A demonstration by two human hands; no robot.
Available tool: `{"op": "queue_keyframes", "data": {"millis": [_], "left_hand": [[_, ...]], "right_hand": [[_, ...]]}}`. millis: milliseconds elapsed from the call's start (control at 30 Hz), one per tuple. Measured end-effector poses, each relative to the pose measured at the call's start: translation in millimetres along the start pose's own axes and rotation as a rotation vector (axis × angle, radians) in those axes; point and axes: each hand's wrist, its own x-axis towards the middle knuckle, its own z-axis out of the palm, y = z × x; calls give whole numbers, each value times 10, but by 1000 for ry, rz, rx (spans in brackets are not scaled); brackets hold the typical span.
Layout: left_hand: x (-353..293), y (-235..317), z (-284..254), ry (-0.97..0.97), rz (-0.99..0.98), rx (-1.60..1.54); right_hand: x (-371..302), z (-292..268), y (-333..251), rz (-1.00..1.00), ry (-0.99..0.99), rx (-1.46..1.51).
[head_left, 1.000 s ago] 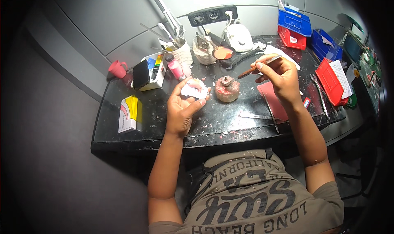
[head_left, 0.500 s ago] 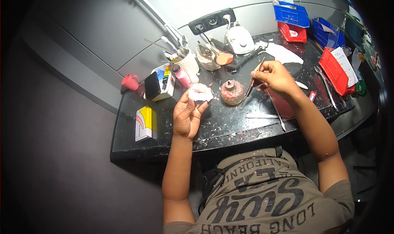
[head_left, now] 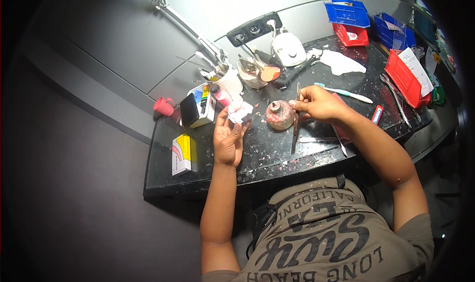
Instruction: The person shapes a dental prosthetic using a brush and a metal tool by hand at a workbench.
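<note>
Head view, L to R: pink mug (head_left: 163, 107) at the back, yellow-&-white box (head_left: 181, 156) nearer on the desk (head_left: 204, 167); L hand (head_left: 228, 142), grip closed round a pink-&-white dental cast (head_left: 240, 113), up over the desk; round glass burner (head_left: 280, 116) just R of that; R hand (head_left: 319, 104), grip pinching a slim dark-handled tool (head_left: 295, 134) right by the burner, can't tell if touching; toothbrush (head_left: 348, 94) beyond.

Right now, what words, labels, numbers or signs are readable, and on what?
I won't copy wording; where it stands:
Brown shirt: large dark lettering, legible.
Yellow-and-white box: print too small.
White paper by the red bin: writing too blurred.
Small red item: pale marks too small.
</note>
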Motion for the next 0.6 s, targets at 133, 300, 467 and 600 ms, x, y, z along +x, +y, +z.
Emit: {"op": "queue_keyframes", "data": {"millis": [133,300,467,600], "left_hand": [[92,-34,40,-18,-9,107],[233,-107,185,-98,-71,140],[282,-146,163,-165,-40,283],[286,-165,119,-206,76,462]], "right_hand": [[17,28,56,-20,-50,1],[-63,34,-33,-15,-169,32],[-76,-2,-9,-21,-154,22],[-69,-7,1,-14,-153,19]]}}
